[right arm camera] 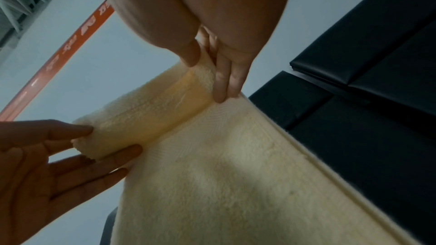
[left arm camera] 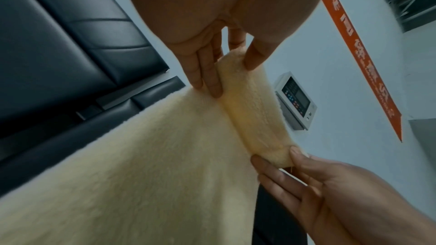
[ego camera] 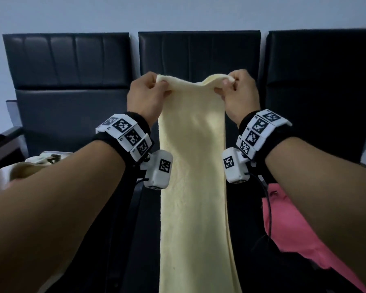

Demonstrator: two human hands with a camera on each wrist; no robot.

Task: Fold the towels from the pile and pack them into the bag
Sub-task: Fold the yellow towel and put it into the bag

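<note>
Both hands, left hand [ego camera: 145, 96] and right hand [ego camera: 238, 93], pinch the cream towel's [ego camera: 193, 176] top corners; it hangs toward 6 o'clock. Only the left wrist view shows a wall panel [left arm camera: 295, 100].

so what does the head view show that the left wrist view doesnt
Only the head view: a pink towel lying at the right and both wrist-worn cameras. Only the left wrist view: a wall control panel and an orange banner. Both: the left hand and right hand pinching the top corners of the yellow towel, with black chairs behind.
</note>
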